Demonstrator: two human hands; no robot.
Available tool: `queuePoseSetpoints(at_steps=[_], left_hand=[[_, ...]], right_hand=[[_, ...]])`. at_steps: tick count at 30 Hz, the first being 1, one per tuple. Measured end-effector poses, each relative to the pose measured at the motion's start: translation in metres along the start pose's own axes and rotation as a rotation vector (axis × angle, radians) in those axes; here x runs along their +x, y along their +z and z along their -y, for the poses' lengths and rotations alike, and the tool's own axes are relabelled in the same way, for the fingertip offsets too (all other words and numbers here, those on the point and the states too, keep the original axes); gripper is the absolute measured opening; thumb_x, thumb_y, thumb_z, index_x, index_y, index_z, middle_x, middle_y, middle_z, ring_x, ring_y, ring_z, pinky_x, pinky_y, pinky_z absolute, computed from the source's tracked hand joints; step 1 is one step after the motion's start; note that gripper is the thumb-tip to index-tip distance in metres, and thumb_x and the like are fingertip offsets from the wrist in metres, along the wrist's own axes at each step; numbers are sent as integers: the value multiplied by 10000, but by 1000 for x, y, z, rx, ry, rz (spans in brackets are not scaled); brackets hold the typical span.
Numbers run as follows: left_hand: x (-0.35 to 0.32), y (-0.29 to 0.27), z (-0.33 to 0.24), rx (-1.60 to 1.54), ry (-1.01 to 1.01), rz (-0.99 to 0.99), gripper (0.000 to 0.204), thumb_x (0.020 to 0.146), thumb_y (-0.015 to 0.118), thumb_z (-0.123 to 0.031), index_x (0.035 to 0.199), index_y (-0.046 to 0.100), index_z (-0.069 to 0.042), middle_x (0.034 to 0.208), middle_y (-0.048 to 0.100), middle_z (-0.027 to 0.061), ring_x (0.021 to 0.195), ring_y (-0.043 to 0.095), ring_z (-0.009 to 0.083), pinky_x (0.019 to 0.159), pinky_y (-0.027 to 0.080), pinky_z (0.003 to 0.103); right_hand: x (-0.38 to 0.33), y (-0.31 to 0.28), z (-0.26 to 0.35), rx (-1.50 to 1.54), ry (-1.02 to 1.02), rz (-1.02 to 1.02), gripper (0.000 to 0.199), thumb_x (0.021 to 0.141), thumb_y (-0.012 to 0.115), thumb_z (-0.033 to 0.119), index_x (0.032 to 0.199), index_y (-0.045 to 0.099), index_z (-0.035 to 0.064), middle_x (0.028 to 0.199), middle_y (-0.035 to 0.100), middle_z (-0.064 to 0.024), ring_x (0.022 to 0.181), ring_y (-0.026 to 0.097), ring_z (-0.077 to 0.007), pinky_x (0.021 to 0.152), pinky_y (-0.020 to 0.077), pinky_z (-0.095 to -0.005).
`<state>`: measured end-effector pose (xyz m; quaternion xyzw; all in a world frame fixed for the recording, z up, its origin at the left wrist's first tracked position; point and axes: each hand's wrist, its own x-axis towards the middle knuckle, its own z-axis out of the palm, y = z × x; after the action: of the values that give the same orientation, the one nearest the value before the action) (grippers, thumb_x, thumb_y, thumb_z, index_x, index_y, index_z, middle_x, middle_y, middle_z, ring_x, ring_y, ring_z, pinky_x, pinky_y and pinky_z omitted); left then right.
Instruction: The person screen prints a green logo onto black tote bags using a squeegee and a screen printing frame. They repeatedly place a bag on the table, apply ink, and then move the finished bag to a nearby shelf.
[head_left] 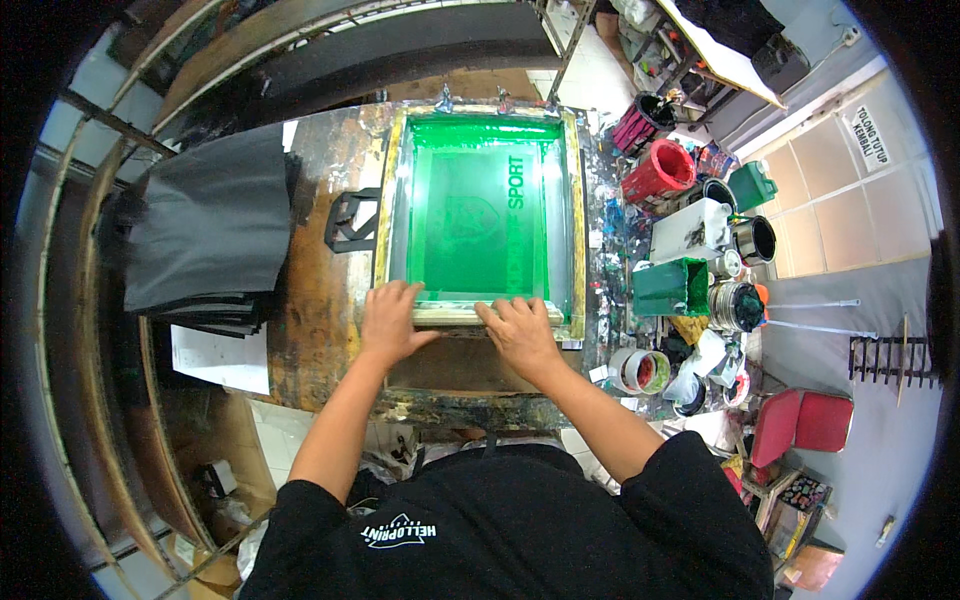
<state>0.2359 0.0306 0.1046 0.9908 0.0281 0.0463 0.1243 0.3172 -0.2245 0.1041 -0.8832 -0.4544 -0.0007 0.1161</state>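
Note:
A wooden-framed printing screen with a green mesh lies flat on a paint-stained work table. Across its near edge rests a long pale squeegee. My left hand grips the squeegee's left end, fingers curled over its top. My right hand holds the right part of the same squeegee. Both forearms come up from the lower edge, over my black shirt.
A stack of dark grey fabric lies to the left of the table. Paint tins, a red bucket, a green tub and tape rolls crowd the right side. A red stool stands lower right.

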Motion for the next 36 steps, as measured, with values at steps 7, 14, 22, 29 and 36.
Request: queuePoseSetpoints(at_steps=[7, 14, 22, 29, 36], left_hand=[[-60, 37, 49, -96, -359, -116, 1095, 535, 991, -420, 1439, 500, -45, 1281, 540, 170, 1236, 486, 390, 1052, 412, 514], [-55, 53, 68, -176, -320, -119, 815, 521, 988, -407, 1206, 700, -74, 1111, 551, 140, 1058, 536, 368, 932, 457, 475], [-64, 42, 71, -239, -286, -193, 861, 543, 992, -357, 1271, 665, -33, 1152, 691, 168, 1071, 648, 344, 934, 497, 456], [-49, -11, 51, -688, -354, -247, 783, 695, 942, -153, 1359, 579, 44, 1155, 730, 171, 1048, 698, 246, 929, 531, 358], [14, -109, 4, -1016, -214, -656, 616, 831, 880, -215, 1326, 607, 28, 1090, 720, 77, 974, 668, 129, 875, 525, 287]], right_hand=[[-5, 3, 5, 32, 27, -54, 470, 889, 648, 154, 1354, 583, 175, 1107, 624, -55, 1004, 597, -240, 978, 400, -534], [-4, 1, 9, 48, 60, -46, 480, 873, 652, 122, 1346, 591, 182, 1129, 605, -65, 1042, 578, -247, 992, 378, -547], [2, -29, 29, -8, 160, -183, 477, 878, 672, 151, 1350, 616, 198, 1106, 596, -70, 1074, 562, -252, 1034, 345, -567], [21, -87, 35, -22, 177, -246, 535, 891, 691, 167, 1414, 587, 201, 1124, 591, -100, 1112, 545, -274, 1054, 313, -559], [85, -180, 21, -186, 71, -475, 440, 906, 637, 298, 1319, 635, 143, 1004, 618, -119, 1028, 567, -292, 968, 339, -506]])
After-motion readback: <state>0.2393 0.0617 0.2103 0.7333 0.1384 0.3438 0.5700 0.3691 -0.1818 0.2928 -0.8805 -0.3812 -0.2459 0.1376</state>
